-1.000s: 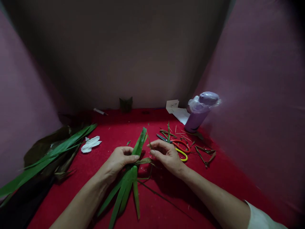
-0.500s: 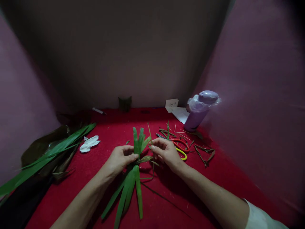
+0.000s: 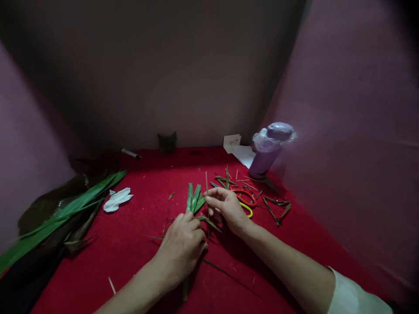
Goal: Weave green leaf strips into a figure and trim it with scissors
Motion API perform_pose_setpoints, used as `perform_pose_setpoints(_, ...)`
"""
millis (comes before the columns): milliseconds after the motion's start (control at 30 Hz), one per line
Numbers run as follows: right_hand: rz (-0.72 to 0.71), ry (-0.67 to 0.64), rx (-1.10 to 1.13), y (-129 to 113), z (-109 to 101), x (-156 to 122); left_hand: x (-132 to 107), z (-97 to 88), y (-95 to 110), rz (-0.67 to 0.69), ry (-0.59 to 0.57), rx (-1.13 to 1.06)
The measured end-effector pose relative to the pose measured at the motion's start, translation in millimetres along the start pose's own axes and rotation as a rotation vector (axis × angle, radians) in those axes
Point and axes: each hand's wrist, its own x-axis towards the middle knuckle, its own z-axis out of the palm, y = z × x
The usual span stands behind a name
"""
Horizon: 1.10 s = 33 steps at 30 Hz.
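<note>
Bundle of narrow, glossy green leaf strips [image 3: 194, 199] held upright over the red cloth-like work surface [image 3: 147, 192], near the middle of the view; only its upper ends and one lower tail show. The left hand [image 3: 183, 239] covers its middle, fingers curled round it, the fingertips hidden. The right hand [image 3: 225, 208], just beside it, pinches a thin, straight, yellowish-green stem [image 3: 206, 179] between thumb and forefinger. A flat, olive-brown dried leaf strip [image 3: 212, 223] projects from the bundle beneath the right hand. The bundle is probably light, springy along its length, slightly slippery and apt to split along the grain; it is best gripped at its gathered middle, whereas the stem looks brittle and suits a gentle fingertip pinch. Beyond, to the right, lie scissors with red and yellow handles [image 3: 245, 191] and a bent brown dried strip [image 3: 275, 202]; at left, a crumpled white tissue [image 3: 117, 199] and long, broad green leaves [image 3: 68, 218].
</note>
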Motion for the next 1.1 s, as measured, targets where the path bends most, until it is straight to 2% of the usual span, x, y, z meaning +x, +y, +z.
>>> perform_pose_setpoints(100,-0.002,0.008,0.006,0.7,-1.0,1.0,-1.6,5.7,0.7,0.015,-0.010,0.039)
perform_pose_setpoints(500,0.005,0.049,-0.002,2.6,-2.6,2.1,-1.7,2.5,4.8,-0.078,0.037,0.019)
perform_pose_setpoints(1100,0.009,0.024,-0.004,3.5,-0.6,1.6,-1.2,0.6,7.2,-0.107,0.045,0.018)
